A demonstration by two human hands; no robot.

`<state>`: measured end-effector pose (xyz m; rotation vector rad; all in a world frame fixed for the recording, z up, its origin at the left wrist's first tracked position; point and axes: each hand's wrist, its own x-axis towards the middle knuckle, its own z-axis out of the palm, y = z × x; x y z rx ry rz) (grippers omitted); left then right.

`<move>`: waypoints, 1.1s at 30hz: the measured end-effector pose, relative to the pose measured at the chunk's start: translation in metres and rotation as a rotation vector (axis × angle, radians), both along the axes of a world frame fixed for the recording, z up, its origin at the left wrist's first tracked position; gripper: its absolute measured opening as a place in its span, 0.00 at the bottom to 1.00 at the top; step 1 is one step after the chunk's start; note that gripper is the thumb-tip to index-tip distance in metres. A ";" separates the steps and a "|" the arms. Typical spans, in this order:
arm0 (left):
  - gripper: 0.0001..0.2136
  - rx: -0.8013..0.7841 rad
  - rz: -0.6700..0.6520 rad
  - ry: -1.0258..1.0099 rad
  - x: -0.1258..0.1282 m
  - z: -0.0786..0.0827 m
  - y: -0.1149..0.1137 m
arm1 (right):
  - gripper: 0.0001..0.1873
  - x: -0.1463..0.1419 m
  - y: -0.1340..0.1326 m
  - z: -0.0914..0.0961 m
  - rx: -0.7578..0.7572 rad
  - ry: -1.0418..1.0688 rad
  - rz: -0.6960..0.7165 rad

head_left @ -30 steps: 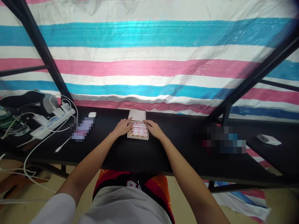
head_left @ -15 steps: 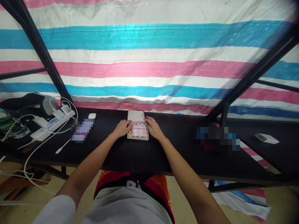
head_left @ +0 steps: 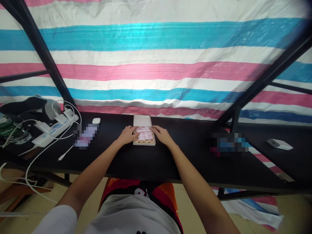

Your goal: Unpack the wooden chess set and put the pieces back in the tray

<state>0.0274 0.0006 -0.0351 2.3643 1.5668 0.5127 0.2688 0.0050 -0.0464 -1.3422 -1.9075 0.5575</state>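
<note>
A shallow white box (head_left: 144, 144) stands on the black desk in front of me, its lid (head_left: 142, 120) tilted up at the back. Round wooden Chinese chess pieces (head_left: 147, 141) with red and dark markings fill it. Over them lies a folded chessboard sheet (head_left: 145, 134), white with red lines, a little askew. My left hand (head_left: 126, 135) is at the box's left side, thumb on the sheet's left edge, fingers by the back corner. From the right, my right hand (head_left: 163, 135) reaches the box's back right corner with outstretched fingertips; its thumb is hard to make out.
To the left are a white power strip (head_left: 55, 131) with cables, a blurred phone (head_left: 86, 136), a white earbud case (head_left: 96, 121) and a green-labelled bottle (head_left: 13, 131). At the right lie a blurred item (head_left: 230, 144) and a white adapter (head_left: 279, 144). Black frame bars (head_left: 41, 42) slant up.
The chessboard sheet has shifted back and turned askew, so the front row of pieces shows more. My right hand's fingers have come closer to the box's back right corner.
</note>
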 end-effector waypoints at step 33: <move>0.19 0.105 -0.072 -0.595 0.010 0.010 -0.007 | 0.15 0.010 0.005 0.005 0.213 0.230 -0.223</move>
